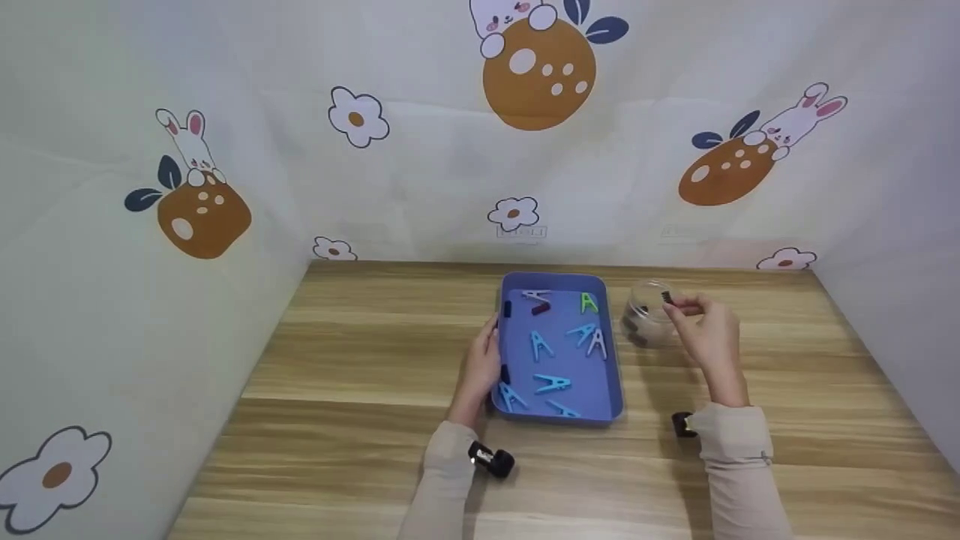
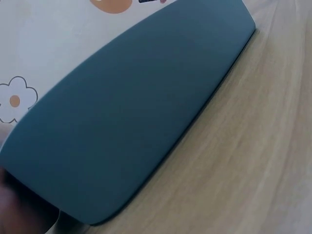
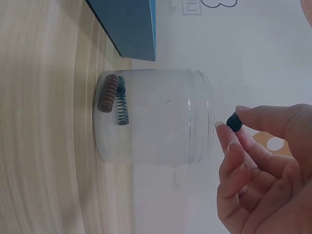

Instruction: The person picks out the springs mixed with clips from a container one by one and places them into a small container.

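My right hand [image 1: 709, 337] pinches a small dark coil spring [image 3: 234, 123] between thumb and fingertips. It hovers at the mouth of a clear round jar [image 3: 161, 117]. Inside the jar, a brown spring [image 3: 108, 93] and dark springs [image 3: 122, 108] lie at the bottom. On the left, my left hand [image 1: 480, 367] rests along the outer left wall of a blue tray [image 1: 613, 375], its fingers fairly straight. The tray holds several blue clothespins [image 1: 553, 383], a green clothespin [image 1: 589, 303], greyish ones [image 1: 597, 343], a dark red piece [image 1: 541, 308] and black pieces [image 1: 508, 309] by the left wall.
A wooden tabletop [image 1: 360, 345] lies beneath the tray and jar. Pale printed sheeting [image 1: 427, 172] rises behind and on both sides. The jar stands just right of the tray. Black wrist cameras [image 1: 492, 459] are strapped at both sleeves.
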`<act>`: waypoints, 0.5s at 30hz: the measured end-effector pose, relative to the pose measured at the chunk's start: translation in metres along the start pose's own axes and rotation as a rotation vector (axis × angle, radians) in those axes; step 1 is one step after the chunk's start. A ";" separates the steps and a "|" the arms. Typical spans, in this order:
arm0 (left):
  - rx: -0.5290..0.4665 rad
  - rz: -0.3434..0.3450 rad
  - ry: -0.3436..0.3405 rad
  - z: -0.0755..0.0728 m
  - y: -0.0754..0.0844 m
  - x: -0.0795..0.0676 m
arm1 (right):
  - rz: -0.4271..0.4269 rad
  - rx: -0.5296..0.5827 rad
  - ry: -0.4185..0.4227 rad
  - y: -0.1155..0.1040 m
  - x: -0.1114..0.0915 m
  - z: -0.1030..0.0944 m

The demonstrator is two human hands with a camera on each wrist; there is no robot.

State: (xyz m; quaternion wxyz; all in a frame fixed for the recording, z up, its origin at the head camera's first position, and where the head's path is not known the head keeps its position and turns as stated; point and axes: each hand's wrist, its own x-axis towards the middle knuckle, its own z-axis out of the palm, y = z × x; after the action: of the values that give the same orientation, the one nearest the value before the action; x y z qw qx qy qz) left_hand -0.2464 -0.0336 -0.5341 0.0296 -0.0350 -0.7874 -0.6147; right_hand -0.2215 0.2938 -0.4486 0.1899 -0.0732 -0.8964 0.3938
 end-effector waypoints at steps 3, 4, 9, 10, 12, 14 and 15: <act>-0.011 -0.010 -0.003 0.000 -0.001 0.000 | -0.001 0.001 0.007 0.002 0.001 0.002; -0.019 -0.016 -0.005 0.000 0.000 0.000 | 0.001 0.000 0.008 0.003 0.002 0.002; -0.039 -0.040 -0.011 0.000 0.001 -0.001 | 0.012 -0.011 0.013 0.006 0.004 0.003; -0.040 -0.041 -0.012 0.000 0.001 -0.001 | 0.013 -0.012 0.014 0.007 0.004 0.004; -0.043 -0.044 -0.014 0.000 0.001 -0.001 | 0.016 -0.008 0.014 0.008 0.004 0.004; -0.039 -0.038 -0.014 0.000 0.002 -0.002 | 0.023 -0.006 0.012 0.010 0.005 0.005; -0.036 -0.034 -0.013 0.000 0.001 -0.002 | 0.028 -0.005 0.009 0.011 0.005 0.006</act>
State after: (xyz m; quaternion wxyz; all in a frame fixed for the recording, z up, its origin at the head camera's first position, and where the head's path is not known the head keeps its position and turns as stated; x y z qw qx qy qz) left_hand -0.2443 -0.0338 -0.5327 0.0133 -0.0260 -0.7767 -0.6292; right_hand -0.2283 0.2985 -0.4585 0.1881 -0.0879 -0.8954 0.3939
